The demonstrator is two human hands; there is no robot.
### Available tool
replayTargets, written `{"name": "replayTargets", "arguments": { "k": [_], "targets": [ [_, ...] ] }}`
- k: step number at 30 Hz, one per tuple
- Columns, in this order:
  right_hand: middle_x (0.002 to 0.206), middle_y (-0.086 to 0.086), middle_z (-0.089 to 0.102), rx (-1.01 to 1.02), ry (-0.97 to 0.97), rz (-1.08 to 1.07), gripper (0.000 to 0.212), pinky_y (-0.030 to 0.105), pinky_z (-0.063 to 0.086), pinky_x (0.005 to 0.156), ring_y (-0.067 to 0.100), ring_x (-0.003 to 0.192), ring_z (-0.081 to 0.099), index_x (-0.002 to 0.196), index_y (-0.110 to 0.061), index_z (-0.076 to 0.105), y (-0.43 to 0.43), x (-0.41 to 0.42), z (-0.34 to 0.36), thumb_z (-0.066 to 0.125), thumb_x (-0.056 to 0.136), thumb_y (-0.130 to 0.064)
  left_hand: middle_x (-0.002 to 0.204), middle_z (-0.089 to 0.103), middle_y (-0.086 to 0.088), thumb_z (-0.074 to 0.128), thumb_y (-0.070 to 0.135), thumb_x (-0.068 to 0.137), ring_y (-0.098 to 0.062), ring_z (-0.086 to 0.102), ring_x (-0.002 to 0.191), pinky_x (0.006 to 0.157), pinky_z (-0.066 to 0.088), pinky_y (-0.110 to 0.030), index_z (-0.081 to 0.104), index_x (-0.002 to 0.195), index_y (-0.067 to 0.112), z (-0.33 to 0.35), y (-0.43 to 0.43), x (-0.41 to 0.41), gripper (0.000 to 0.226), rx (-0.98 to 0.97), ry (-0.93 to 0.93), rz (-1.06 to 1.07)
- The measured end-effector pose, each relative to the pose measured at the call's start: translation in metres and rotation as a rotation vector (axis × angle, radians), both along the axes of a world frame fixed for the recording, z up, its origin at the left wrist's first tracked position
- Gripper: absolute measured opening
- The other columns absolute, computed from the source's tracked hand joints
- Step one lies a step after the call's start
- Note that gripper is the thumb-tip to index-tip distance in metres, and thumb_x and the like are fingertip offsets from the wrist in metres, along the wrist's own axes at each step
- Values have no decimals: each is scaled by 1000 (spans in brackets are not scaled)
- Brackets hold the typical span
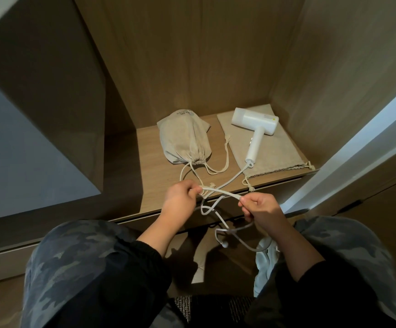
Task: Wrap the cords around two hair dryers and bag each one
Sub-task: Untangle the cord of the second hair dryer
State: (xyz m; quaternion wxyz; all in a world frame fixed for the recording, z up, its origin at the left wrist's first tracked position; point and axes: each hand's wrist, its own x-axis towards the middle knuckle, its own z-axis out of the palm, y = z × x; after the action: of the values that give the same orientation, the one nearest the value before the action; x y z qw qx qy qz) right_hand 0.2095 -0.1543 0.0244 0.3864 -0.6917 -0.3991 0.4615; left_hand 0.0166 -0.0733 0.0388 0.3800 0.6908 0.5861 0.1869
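Beige cloth drawn shut and bulging, one bag (185, 140) lies on the shelf (154, 176) left of the white hair dryer (253, 124), which rests on a flat, empty bag (284, 152). In front of the dryer, the left hand (180, 197) and right hand (258, 207) each pinch its cord (220, 191), a doubled length held between them. I'd say the second wrap is only starting, and next the gathered cord must go round the dryer's handle.

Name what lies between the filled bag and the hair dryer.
Head view: a drawstring on the shelf, then the flat bag under the hair dryer.
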Motion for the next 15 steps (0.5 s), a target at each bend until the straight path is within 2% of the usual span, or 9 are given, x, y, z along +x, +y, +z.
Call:
{"name": "replayTargets", "arguments": {
  "k": [3,5,8,12,14,15],
  "targets": [
    [57,3,54,-14,-12,36,25,21,43,55,12,55,49,77,-8,67,1,2,-2,52,96,-11,71,57,1,53,24,96,-11,47,58,58,43,-27,66,95,16,-6,5,-11,15,-51,-81,149],
    [57,2,53,-15,-8,18,25,21,43,55,11,55,48,77,-8,67,0,3,-4,52,96,-10,70,56,0,52,25,97,-12,47,58,58,43,-29,65,98,15,-8,8,-17,16,-64,-62,146],
    [57,2,53,-16,6,-18,25,23,42,57,11,56,47,77,-8,68,-1,3,-5,52,96,-12,75,57,2,50,27,97,-12,51,63,58,44,-25,60,96,20,-2,5,-15,12,-58,39,-68],
    [55,1,53,-63,21,14,23,21,41,54,10,53,47,76,-10,69,1,-6,-5,56,94,-11,86,60,4,53,36,95,-15,56,78,68,45,-29,60,102,22,2,-5,3,17,110,289,-441],
    [55,0,53,-77,31,36,22,21,41,55,9,53,47,77,-11,70,1,-8,-4,56,94,-12,85,62,0,52,35,96,-18,56,80,69,44,-31,62,96,18,2,-8,14,20,145,295,-474],
    [55,-1,53,-67,42,47,23,21,41,56,9,54,48,78,-10,70,-1,-8,-3,55,95,-14,85,64,-3,51,32,96,-19,56,81,70,44,-31,64,93,17,1,-9,17,20,107,213,-426]
  ]
}}
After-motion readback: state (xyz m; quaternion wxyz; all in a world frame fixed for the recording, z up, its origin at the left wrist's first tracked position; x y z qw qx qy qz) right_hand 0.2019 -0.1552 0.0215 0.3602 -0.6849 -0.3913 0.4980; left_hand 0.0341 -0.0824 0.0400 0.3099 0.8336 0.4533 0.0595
